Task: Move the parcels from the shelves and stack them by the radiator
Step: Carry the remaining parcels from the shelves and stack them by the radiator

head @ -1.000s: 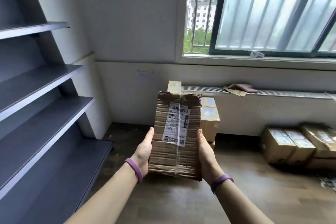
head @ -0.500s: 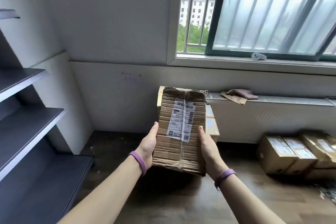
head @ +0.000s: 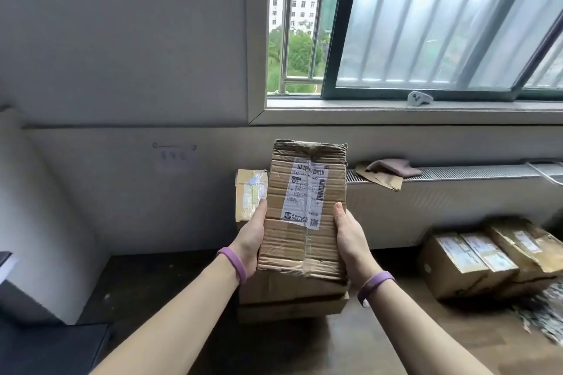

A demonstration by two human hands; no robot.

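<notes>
A person's left hand (head: 251,240) and right hand (head: 350,240), each wrist in a purple band, grasp a worn cardboard parcel (head: 301,213) by its long sides. The thumbs lie up along the edges of the labelled face, and the fingers are hidden behind the box. The parcel is held upright in the air, in front of the wall just left of the radiator (head: 457,204) and above a stack of parcels (head: 292,292) on the floor (head: 365,341).

The held parcel covers most of that stack. Only a taped box (head: 249,192) shows beside the left thumb, with brown edges below the wrists, so the boxes cannot be counted. The label's print is too small to read.

A brown cloth (head: 393,166) and a cardboard scrap (head: 377,181) lie on the radiator's top near its left end. A small grey object (head: 419,98), hard to identify, sits on the windowsill (head: 335,113).

More parcels (head: 487,259) crowd the floor against the radiator at right, the outermost cut by the frame. Pale litter at the lower right corner is too blurred to name. Bare floor lies open between the two groups, and dark floor runs left of the stack. A dark shelf (head: 45,347) is cropped at the lower left.
</notes>
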